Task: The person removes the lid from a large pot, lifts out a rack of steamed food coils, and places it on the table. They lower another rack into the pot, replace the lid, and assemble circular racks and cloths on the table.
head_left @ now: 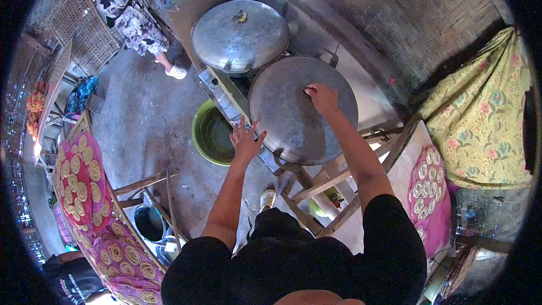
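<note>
In the head view, a wide round grey metal lid (282, 101) covers the nearer pot, whose side handles stick out at its edge. My right hand (323, 99) is closed around the small dark knob near the lid's middle. My left hand (246, 142) has its fingers spread, at the lid's left edge and beside the stove's front; whether it touches the rim I cannot tell. Behind stands a second large pot with a shiny domed lid (240, 34). A green basin (204, 130) is on the floor, left of my left hand.
Pink cloths with coiled pale rounds (79, 178) lie on a rack to the left; a similar cloth (427, 186) is at right. A dark bucket (149, 223) stands below left. Wooden frames (330, 186) flank my legs. Another person (127, 11) stands far left.
</note>
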{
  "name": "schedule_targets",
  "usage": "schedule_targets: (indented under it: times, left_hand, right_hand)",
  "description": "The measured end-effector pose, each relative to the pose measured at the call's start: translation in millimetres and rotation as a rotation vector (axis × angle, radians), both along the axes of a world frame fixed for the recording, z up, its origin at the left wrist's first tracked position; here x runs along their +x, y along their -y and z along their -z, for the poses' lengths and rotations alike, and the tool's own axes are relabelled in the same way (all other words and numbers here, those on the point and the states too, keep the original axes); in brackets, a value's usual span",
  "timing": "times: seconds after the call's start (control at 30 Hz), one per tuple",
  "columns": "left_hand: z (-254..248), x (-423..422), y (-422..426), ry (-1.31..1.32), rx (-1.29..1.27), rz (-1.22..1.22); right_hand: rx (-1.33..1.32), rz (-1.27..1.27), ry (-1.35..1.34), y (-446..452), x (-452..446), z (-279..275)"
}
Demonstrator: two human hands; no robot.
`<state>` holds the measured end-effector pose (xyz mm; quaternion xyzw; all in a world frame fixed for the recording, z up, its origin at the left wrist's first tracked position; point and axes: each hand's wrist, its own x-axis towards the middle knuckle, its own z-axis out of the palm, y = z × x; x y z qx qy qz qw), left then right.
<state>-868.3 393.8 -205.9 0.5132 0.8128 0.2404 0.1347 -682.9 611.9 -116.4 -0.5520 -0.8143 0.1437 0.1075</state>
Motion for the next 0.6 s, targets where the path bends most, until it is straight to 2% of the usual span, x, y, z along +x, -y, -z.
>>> schedule_targets:
  times: [0.17, 0.23, 0.37, 0.4, 0.43, 0.5, 0.53, 0.6]
  left_hand:
    - [9, -1, -1, -0.034, -0.010, -0.008]
    - [4, 2, -1, -0.050, -0.020, -0.012]
    - [-13, 0, 6, -0.106, 0.143, -0.031]
    - [-16, 5, 6, -0.159, 0.224, -0.024]
    - [-43, 17, 10, -0.129, 0.206, -0.032]
    - [-46, 29, 14, -0.107, 0.417, 0.059]
    - [-69, 47, 16, -0.085, 0.335, 0.065]
    - [-91, 81, 13, -0.078, 0.366, 0.133]
  right_hand:
    - [-0.075, -0.065, -0.003, 7, 11, -9]
    - [0.182, -0.151, -0.041, 14, 20, -10]
    - [0.337, -0.148, -0.124, 61, 55, -60]
    - [0.276, -0.148, -0.188, 79, 69, -76]
    - [0.217, -0.143, -0.252, 98, 86, -85]
    - [0.189, -0.123, -0.409, 138, 129, -88]
    - [0.211, -0.066, -0.397, 159, 153, -91]
    - [0.115, -0.029, -0.500, 198, 197, -97]
